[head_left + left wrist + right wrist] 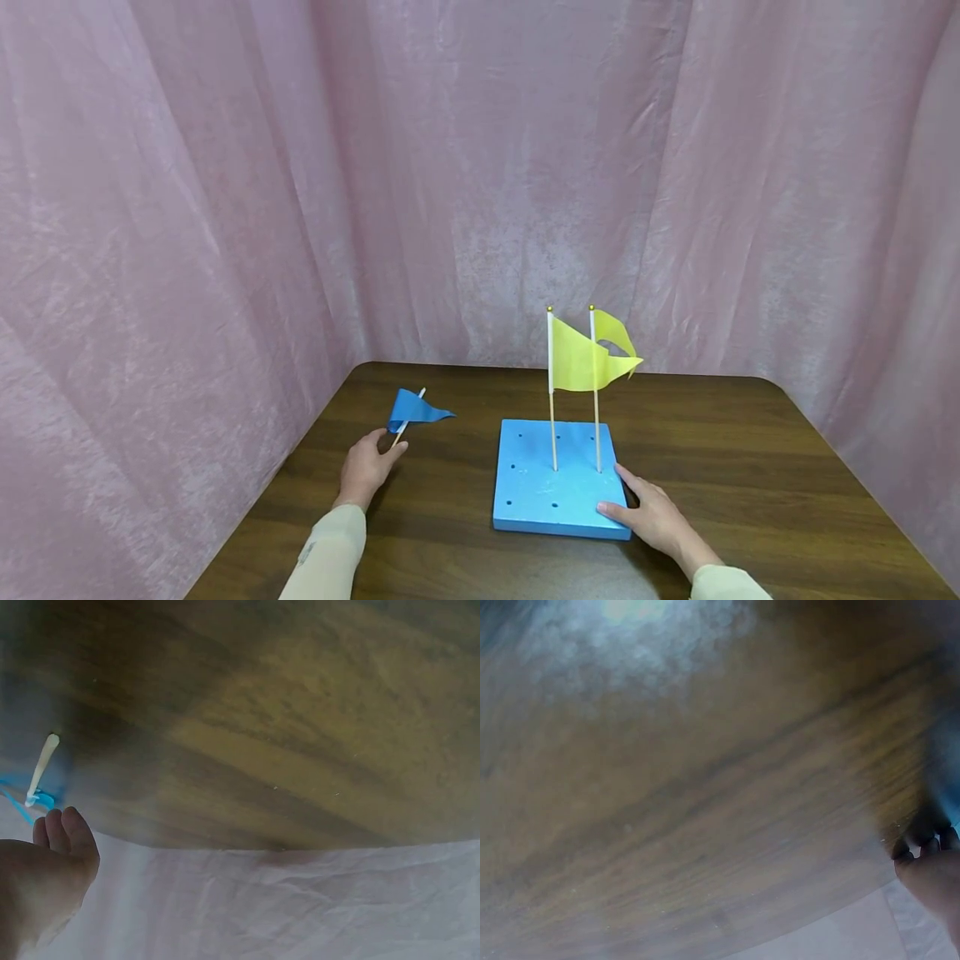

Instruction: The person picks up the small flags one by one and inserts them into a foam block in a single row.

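Between the thumb and fingers of my left hand (366, 472) is the wooden stick of a small blue pennant flag (415, 409), tilted over the table at the left. In the left wrist view, the bare end of the stick (43, 765) juts past the fingertips. A square blue board (536, 492) with several small holes lies flat near the middle. My right hand (651, 512) holds its right edge, the thumb on top and the fingers along the side. Two yellow pennant flags (573, 358) (613, 329) stand upright in the board, each topped with a gold bead.
The brown wooden table (442, 500) has rounded far corners. Pink curtains (510, 167) hang behind it and along both sides. Free holes show in the board's far row, left side and near row.
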A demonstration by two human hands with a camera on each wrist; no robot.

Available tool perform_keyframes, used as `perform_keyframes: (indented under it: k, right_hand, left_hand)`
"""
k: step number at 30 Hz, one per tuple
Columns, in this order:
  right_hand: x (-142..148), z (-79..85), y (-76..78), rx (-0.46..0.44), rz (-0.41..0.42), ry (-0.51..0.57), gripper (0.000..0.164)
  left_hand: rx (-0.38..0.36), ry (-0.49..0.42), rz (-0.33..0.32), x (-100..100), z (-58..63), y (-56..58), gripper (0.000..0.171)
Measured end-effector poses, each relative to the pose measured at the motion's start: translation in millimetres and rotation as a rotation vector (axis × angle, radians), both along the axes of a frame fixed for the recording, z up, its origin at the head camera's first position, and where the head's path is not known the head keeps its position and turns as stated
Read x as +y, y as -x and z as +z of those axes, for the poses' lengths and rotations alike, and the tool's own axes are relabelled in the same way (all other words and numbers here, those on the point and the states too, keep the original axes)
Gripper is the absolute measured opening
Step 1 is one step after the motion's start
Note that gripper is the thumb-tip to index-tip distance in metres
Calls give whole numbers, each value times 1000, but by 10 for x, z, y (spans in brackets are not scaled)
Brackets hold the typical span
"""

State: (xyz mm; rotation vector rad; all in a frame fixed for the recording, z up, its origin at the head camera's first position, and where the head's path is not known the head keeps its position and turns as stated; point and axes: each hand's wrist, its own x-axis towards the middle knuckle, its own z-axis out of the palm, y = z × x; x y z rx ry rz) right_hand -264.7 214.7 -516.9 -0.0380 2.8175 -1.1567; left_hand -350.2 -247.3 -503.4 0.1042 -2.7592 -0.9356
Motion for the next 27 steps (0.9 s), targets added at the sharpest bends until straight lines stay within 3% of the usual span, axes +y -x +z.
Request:
perform_keyframes:
  k: [15, 27]
  right_hand:
    - [2, -9, -10, -11, -10, -4, 94]
    - [-8, 0, -10, -7, -10, -5, 94]
  left_hand:
    - [-74, -98, 95, -58, -36, -26, 60]
    - [-39, -93, 98, -68, -93, -54, 54]
